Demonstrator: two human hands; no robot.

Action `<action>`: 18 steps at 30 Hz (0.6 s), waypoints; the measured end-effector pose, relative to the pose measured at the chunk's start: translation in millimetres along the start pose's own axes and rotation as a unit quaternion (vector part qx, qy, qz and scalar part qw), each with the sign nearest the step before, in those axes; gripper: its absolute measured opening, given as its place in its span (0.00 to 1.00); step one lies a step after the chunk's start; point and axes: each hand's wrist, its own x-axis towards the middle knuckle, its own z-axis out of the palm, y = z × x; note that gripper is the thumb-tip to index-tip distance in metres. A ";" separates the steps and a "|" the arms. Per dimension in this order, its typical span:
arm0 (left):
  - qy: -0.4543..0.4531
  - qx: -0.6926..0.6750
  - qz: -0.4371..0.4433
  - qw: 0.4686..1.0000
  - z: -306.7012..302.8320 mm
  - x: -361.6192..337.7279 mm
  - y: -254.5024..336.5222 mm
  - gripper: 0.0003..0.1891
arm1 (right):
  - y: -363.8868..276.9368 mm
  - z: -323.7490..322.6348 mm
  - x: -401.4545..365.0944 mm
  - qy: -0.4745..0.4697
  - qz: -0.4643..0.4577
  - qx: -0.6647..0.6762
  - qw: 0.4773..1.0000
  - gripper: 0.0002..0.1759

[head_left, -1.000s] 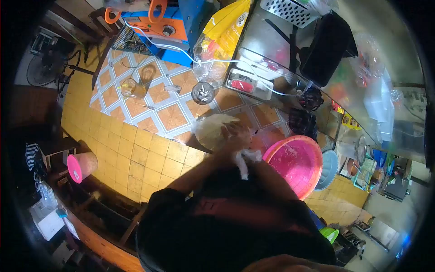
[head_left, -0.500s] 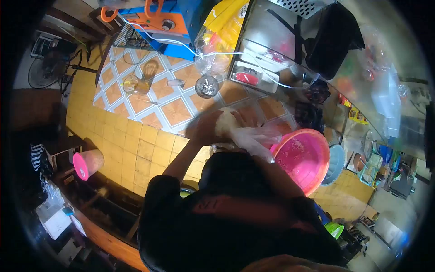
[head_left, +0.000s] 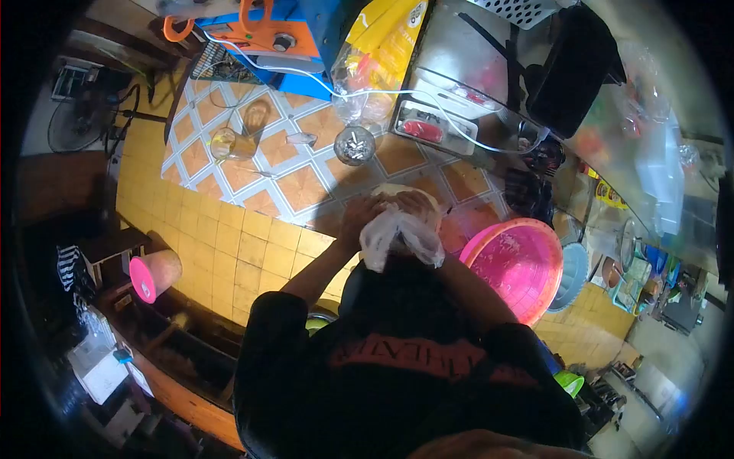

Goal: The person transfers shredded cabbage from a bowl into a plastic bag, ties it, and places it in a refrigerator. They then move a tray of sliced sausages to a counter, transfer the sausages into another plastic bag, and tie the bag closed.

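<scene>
A clear plastic bag (head_left: 399, 229) with pale contents sits at the near edge of the tiled table, close to my body. Its loose top flares toward me in two flaps. My left hand (head_left: 359, 214) is closed around the bag's left side near the gathered neck. On the other side, my right hand (head_left: 417, 203) curls its fingers over the bag. What exactly fills the bag I cannot make out. A large pink basin (head_left: 516, 268) with white bits stuck inside stands just right of my right forearm.
On the tiled table (head_left: 298, 187) are a glass (head_left: 232, 144), a glass bowl (head_left: 355, 145) with whitish pieces, and a blue-and-orange machine (head_left: 283, 42). A white cable (head_left: 451, 122) runs across the back. A pink-rimmed bin (head_left: 157, 275) lies on the floor at left.
Both hands have come together at the bag's neck, and its loose plastic, which trailed right toward the basin, now flares upright toward me. The camera has shifted slightly.
</scene>
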 end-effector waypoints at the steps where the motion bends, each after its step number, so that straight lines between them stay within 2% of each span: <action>1: -0.004 0.006 -0.026 1.000 -7.1 4.4 7.6 0.25 | 4.8 6.7 -3.7 0.010 0.014 0.000 1.000 0.24; 3: -0.002 -0.015 -0.036 0.999 1.0 0.7 2.2 0.25 | 8.7 10.9 -7.5 0.022 0.029 -0.001 0.999 0.24; 5: 0.000 -0.035 -0.043 0.998 18.4 -8.8 -11.4 0.25 | 3.3 0.9 -2.9 0.039 0.000 0.051 0.998 0.17; 7: -0.012 -0.152 -0.085 0.985 33.8 -14.3 -28.7 0.24 | 1.8 -6.4 0.2 0.038 0.001 0.061 0.997 0.16; 8: -0.016 -0.151 -0.077 0.985 33.3 -18.9 -29.3 0.24 | 2.1 -9.3 1.4 0.036 0.007 0.065 0.997 0.16; 10: 0.052 -0.139 -0.053 0.988 13.9 -18.4 -11.8 0.22 | 4.3 -13.7 0.0 0.027 0.020 0.076 0.997 0.16; 11: 0.048 -0.141 -0.045 0.988 1.0 -12.1 -4.3 0.22 | 4.6 -14.9 -2.0 0.020 0.028 0.083 0.996 0.15; 13: -0.029 -0.314 -0.157 0.936 -38.5 9.0 17.9 0.28 | 6.2 -18.7 -7.0 0.009 0.050 0.103 0.993 0.16; 14: -0.035 -0.335 -0.193 0.921 -47.6 13.0 16.1 0.37 | 4.6 -22.0 -13.6 -0.004 0.073 0.121 0.990 0.16; 15: 0.026 -0.660 -0.187 0.728 -41.0 6.1 8.8 0.39 | 5.0 -24.7 -17.4 -0.021 0.102 0.143 0.984 0.16; 17: 0.027 -0.646 -0.330 0.688 -70.2 12.4 28.1 0.39 | 2.7 -42.4 -26.1 -0.091 0.262 0.203 0.939 0.17; 18: 0.024 -0.645 -0.326 0.690 -71.9 16.0 32.5 0.39 | -3.6 -63.2 -25.0 -0.128 0.339 0.217 0.906 0.17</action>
